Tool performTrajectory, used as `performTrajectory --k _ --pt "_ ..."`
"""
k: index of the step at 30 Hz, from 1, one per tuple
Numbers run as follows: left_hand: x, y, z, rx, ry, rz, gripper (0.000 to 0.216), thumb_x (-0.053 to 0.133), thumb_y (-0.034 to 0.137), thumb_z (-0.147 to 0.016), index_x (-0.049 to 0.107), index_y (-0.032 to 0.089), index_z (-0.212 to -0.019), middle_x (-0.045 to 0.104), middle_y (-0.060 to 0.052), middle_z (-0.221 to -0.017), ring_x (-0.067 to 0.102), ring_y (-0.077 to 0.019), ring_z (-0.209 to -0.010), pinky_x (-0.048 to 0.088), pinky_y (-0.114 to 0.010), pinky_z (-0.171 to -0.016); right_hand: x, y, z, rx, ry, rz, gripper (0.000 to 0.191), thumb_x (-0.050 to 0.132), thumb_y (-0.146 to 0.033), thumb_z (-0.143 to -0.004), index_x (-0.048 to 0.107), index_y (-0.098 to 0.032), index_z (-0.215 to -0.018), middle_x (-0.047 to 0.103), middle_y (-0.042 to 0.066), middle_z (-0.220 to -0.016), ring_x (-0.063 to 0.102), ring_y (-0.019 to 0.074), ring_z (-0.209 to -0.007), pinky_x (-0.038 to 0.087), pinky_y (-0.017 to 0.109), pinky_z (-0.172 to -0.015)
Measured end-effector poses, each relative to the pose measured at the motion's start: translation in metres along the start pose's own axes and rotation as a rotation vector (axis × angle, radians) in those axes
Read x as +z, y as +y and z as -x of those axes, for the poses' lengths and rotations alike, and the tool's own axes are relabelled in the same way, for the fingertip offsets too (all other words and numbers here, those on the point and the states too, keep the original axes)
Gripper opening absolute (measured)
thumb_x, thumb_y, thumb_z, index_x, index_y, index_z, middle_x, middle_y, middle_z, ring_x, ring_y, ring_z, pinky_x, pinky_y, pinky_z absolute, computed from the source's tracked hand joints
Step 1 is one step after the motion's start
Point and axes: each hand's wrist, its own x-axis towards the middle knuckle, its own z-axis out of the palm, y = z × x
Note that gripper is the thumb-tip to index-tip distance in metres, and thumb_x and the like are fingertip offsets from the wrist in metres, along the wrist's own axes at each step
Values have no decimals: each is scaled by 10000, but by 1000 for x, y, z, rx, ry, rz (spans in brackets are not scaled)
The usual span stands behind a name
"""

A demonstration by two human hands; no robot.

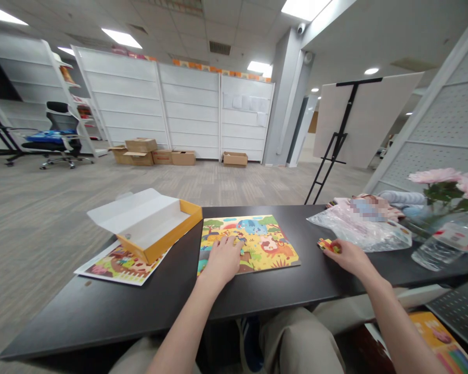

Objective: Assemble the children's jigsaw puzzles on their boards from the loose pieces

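One table (281,288), black, bearing the following.

One picture puzzle (259,248), flat board of animals in yellow, blue and green: middle of the table, its top side near the far edge.

Two hands, well apart. Left hand (223,259): laid over the puzzle's near left part, fingers curved down; whether a piece sits under the fingertips cannot be told. Right hand (346,255): to the right of the puzzle, thumb and fingers pinched on small colourful pieces (324,244), count unclear, low over the table or touching it.

One yellow box (171,236), standing with its white lid raised, by the left edge. One printed sheet (120,267), partly under the box, reaching the left edge.

One clear bag (390,238), crumpled, toward the far edge on the right, near the right hand. One bottle (439,252), transparent, farther right; pink flowers (437,176) behind it.

Risks, as judged: a sideways push from the left hand could shift the puzzle or lift loose parts; a loosened pinch could drop the small pieces; a knock could send box and sheet off the left edge.
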Motion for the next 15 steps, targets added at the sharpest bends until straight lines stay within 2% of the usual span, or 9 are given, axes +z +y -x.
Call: performTrajectory --k 3,6,10,13,15 --pt "0 -2 -1 -4 -17 42 445 453 114 -897 626 219 -1293 585 -179 -1371 532 -381 -1245 433 -550 -997 -11 -16 5 51 83 -54 417 597 -543 -763 717 -175 -917 771 146 -900 720 333 -850 501 366 -679" --pt "0 -7 -2 -7 -22 69 472 477 95 -878 639 258 -1290 561 -156 -1418 511 -382 -1278 416 -555 -1017 -26 -49 8 57 138 -253 417 630 -554 -734 705 -185 -913 775 117 -901 732 302 -817 542 377 -721" --pt "-2 -14 -6 -50 -16 178 351 497 179 -912 721 296 -1157 606 -92 -1388 534 -345 -1275 422 -524 -1029 -50 -120 10 -41 178 -545 365 682 -503 -727 708 -192 -917 771 119 -984 734 278 -888 583 362 -758" --pt "-3 -17 -8 -116 -2 249 257 550 218 -893 748 235 -1055 706 -93 -1211 624 -291 -1160 478 -437 -984 -59 -174 11 -147 153 -710 361 707 -482 -740 716 -190 -951 762 108 -1018 728 261 -923 597 366 -810" --pt "-3 -19 -9 -133 0 253 230 576 230 -888 746 194 -1038 739 -100 -1107 660 -269 -1096 499 -391 -960 -57 -201 11 -213 116 -811 348 721 -457 -749 722 -184 -965 764 101 -1002 725 253 -931 602 366 -832"
